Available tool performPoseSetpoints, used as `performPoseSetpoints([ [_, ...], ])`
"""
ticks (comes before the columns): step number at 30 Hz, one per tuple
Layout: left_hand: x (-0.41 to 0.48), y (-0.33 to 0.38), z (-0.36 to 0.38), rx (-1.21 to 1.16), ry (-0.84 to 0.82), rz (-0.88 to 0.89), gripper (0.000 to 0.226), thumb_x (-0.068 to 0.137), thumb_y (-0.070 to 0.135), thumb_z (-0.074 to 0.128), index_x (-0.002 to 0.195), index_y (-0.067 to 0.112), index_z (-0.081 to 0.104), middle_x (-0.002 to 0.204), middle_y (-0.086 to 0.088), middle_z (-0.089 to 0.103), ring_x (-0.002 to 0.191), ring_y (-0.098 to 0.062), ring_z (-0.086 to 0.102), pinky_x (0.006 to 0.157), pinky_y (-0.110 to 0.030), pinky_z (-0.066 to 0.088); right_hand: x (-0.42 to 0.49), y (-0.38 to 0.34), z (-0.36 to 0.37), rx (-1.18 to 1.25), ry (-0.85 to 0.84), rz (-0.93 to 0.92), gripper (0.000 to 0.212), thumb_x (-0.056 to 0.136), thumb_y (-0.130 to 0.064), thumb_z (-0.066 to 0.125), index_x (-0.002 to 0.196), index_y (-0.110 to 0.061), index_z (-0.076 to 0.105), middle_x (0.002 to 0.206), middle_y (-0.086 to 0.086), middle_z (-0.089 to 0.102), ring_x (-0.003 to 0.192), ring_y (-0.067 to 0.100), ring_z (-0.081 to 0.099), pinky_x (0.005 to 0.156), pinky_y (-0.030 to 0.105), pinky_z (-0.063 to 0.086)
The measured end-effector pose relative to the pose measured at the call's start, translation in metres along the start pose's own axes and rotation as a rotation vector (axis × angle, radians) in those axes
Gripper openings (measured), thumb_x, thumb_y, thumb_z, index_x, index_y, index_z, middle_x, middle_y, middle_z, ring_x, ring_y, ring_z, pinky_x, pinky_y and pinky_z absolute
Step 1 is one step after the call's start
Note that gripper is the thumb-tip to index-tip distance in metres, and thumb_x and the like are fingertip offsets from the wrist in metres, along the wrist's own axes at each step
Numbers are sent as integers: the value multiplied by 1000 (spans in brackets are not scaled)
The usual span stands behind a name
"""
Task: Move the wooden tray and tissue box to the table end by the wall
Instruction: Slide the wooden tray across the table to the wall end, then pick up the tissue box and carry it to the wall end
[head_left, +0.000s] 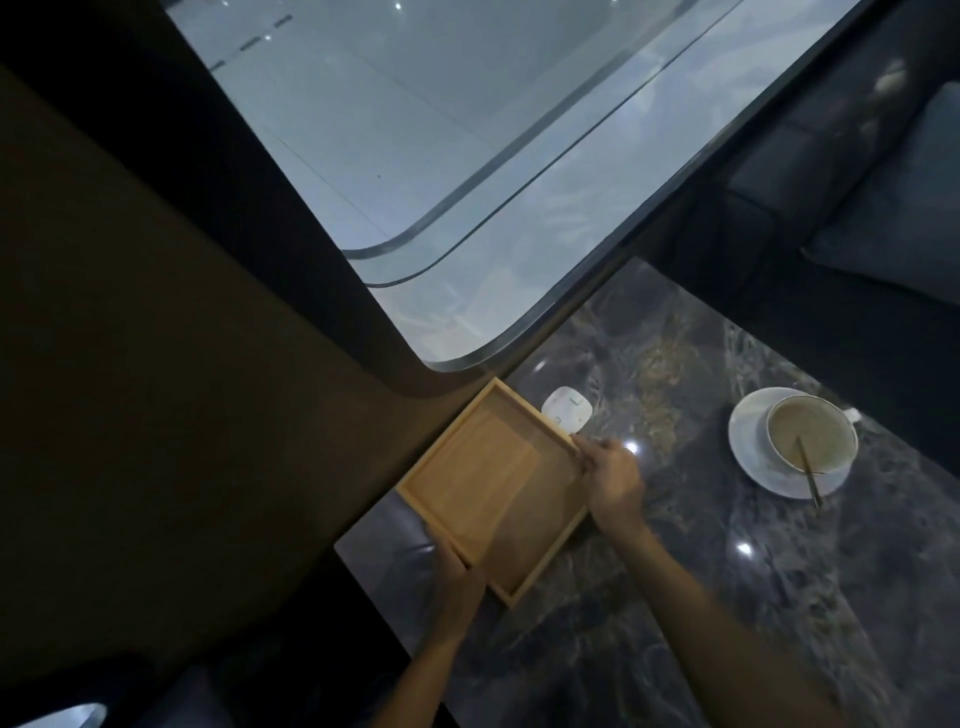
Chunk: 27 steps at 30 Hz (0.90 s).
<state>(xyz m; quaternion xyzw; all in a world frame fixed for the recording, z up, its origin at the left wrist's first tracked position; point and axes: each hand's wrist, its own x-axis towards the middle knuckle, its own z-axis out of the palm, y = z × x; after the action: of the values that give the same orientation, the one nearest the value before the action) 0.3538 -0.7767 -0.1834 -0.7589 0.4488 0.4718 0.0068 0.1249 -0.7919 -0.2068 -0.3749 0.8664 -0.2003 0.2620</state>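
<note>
Fingers (589, 451) of both my hands are clamping the tray (493, 488) rims, risking bumping the white gadget (567, 410) beside the tray.

Left hand (457, 574), right hand (613, 475) clasped

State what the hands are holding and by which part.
Both hold the wooden tray: the left hand on its near-left rim, the right hand on its right rim, near the far corner.
</note>
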Motion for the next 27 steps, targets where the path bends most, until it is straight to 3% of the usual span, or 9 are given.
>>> performPoseSetpoints([
  [2, -4, 6, -7, 31, 20, 57, 70, 90, 7, 57, 146, -8, 18, 135, -21, 48, 117, -33, 51, 83, -14, 28, 1, -2, -1, 18, -22, 25, 33, 91, -23, 50, 120, -34, 61, 107, 1, 63, 101, 24, 58, 85, 43, 53],
  [4, -1, 13, -16, 18, 19, 108, 64, 89, 6, 58, 143, -6, 27, 129, -14, 51, 116, -31, 51, 85, -12, 26, 4, -2, -5, 103, -75, 40, 33, 88, -25, 52, 117, -37, 63, 108, -1, 66, 100, 23, 61, 86, 41, 53],
  [9, 2, 26, -33, -108, 47, 96, 61, 86, 4, 59, 142, 6, 34, 139, -20, 50, 126, -38, 49, 92, -34, 40, -9, 13, -36, 453, -211, 124, 36, 88, -15, 60, 124, -15, 61, 124, 8, 64, 115, 25, 60, 101, 38, 46],
  [13, -5, 26, -20, 2, 70, 225, 100, 75, 12, 70, 152, 13, 7, 145, -28, 42, 131, -44, 43, 108, -48, 40, -75, 52, -73, 454, -168, 122, 36, 89, -19, 61, 125, -13, 61, 120, 4, 65, 110, 19, 62, 95, 32, 48],
  [15, -16, 24, 7, 124, 67, 297, 111, 69, 27, 72, 153, 21, 0, 146, -26, 39, 132, -46, 40, 110, -52, 36, -130, 79, -93, 430, -160, 168, 33, 89, -12, 61, 120, -3, 62, 119, 10, 65, 111, 20, 60, 92, 16, 45],
  [17, -47, 25, 39, 313, 26, 436, 87, 76, 33, 56, 152, 16, 18, 147, -24, 37, 135, -44, 34, 114, -50, 29, -188, 107, -109, 396, -161, 207, 30, 89, -8, 59, 117, 2, 63, 121, 12, 64, 111, 17, 56, 82, -2, 36],
  [22, -176, 7, 132, 691, -242, 791, 70, 76, 22, 56, 141, 5, 40, 141, -28, 44, 131, -44, 41, 113, -48, 31, -344, 199, -149, 317, -26, 367, 24, 90, -13, 59, 112, -11, 69, 118, 6, 69, 110, 13, 59, 95, 25, 43],
  [24, -220, -16, 167, 815, -294, 943, 56, 76, 24, 57, 127, 2, 55, 128, -29, 57, 119, -45, 54, 102, -46, 44, -393, 234, -164, 342, 48, 459, 24, 91, -11, 57, 112, -10, 69, 116, 2, 68, 110, 16, 61, 92, 22, 42],
  [27, -304, -56, 217, 997, -524, 998, 42, 81, 16, 52, 120, 4, 57, 127, -25, 57, 119, -40, 53, 103, -43, 42, -477, 296, -192, 357, 251, 618, 24, 91, -11, 56, 112, -8, 68, 116, 7, 69, 110, 21, 62, 90, 22, 42],
])
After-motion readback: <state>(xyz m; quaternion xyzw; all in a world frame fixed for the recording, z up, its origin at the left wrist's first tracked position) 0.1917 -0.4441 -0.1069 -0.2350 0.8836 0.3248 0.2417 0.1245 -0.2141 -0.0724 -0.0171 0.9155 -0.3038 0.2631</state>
